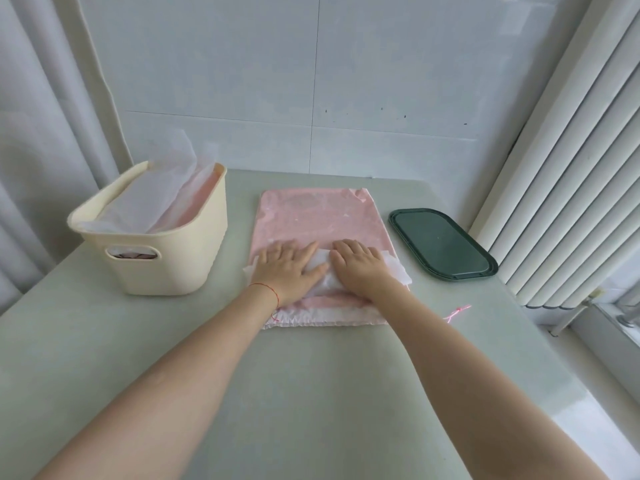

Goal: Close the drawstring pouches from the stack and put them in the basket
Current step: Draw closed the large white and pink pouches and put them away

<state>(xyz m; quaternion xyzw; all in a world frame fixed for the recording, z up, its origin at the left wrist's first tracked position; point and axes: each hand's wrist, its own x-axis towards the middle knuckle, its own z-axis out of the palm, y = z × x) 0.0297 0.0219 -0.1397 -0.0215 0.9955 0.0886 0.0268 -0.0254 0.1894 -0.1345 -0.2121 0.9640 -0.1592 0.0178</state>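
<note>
We see the pink pouch stack (322, 216) mid-table, our left hand (289, 265) and right hand (360, 266) flat on its white top fold — fingers straight, gripping nothing. Cream basket (166, 261) left, green tray (441, 244) right.

1. No readable text, label, brand, number or sign anywhere in the head view
2. Pink pouch stack (322, 216): faint pale marks on the top face, too blurred to tell as letters or pattern
3. Cream basket (166, 258): plain wall, no lettering seen
4. Dark green tray (441, 242): plain surface, nothing printed that can be made out
5. Wall panels (346, 98): a few small dark specks, not characters
</note>
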